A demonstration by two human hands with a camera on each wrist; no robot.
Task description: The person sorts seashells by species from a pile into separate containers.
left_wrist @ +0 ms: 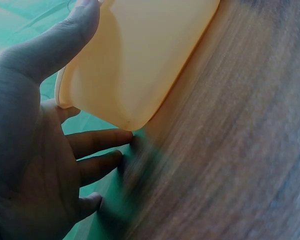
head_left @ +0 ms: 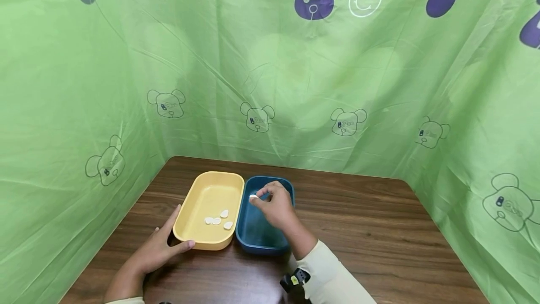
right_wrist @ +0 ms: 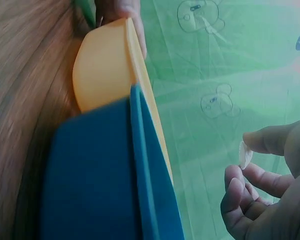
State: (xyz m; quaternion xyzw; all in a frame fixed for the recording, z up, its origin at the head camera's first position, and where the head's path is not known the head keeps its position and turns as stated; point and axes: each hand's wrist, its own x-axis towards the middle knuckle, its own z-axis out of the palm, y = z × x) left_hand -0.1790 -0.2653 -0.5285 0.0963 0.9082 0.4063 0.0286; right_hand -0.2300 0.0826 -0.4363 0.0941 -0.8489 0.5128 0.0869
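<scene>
My right hand (head_left: 276, 205) pinches a small flat white oval piece (right_wrist: 245, 155) between thumb and fingertips, above the blue bin (head_left: 263, 248). In the right wrist view that hand (right_wrist: 275, 185) is clear of the bin's rim. Several similar white pieces (head_left: 224, 213) lie in the near half of the yellow bin (head_left: 211, 189). My left hand (head_left: 156, 247) rests at this bin's near left corner, thumb on the near wall and straight fingers along the left side. The left wrist view shows its fingers spread beside the bin wall (left_wrist: 140, 55).
Both bins stand side by side, nearly touching, on a dark wood table (head_left: 358, 229). Green curtains (head_left: 303, 83) with printed bear heads enclose the table at the back and sides. A black strap device (head_left: 295, 279) sits at the right wrist.
</scene>
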